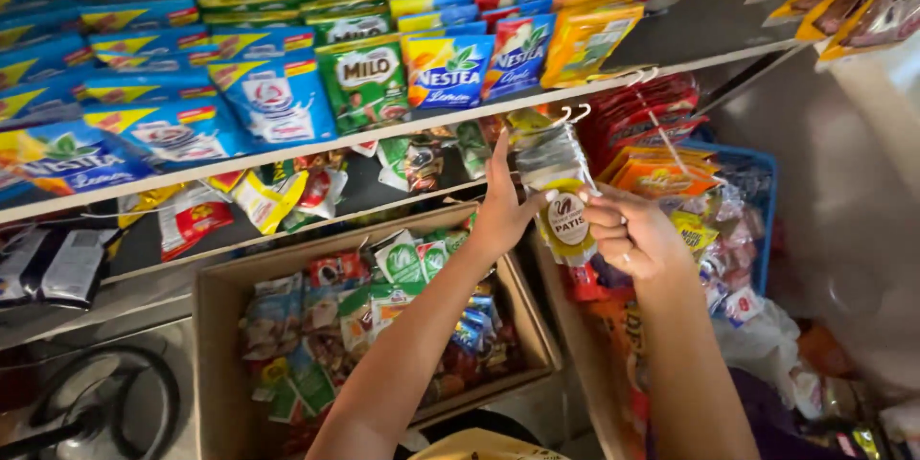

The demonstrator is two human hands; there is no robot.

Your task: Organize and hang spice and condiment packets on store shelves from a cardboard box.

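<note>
The left hand (pixel 500 206) reaches up under the shelf (pixel 402 129), fingers straight and pressed together, its palm against the left side of a strip of sachets (pixel 556 182) that hangs from white hooks (pixel 573 115) at the shelf's edge. The right hand (pixel 628 235) is curled, fingers folded in, pinching the lower right of the same strip, just beside a sachet with a yellow-ringed round label. The strip hangs between the two hands, in front of a bunch of red packets (pixel 642 115) and orange packets (pixel 661 175).

On the shelf above lie rows of blue, green and yellow drink sachets (pixel 364 77). Below the hands stands an open cardboard box (pixel 216 326) filled with mixed small packets. A blue basket (pixel 762 201) with wrapped bits sits to the right, behind the right hand.
</note>
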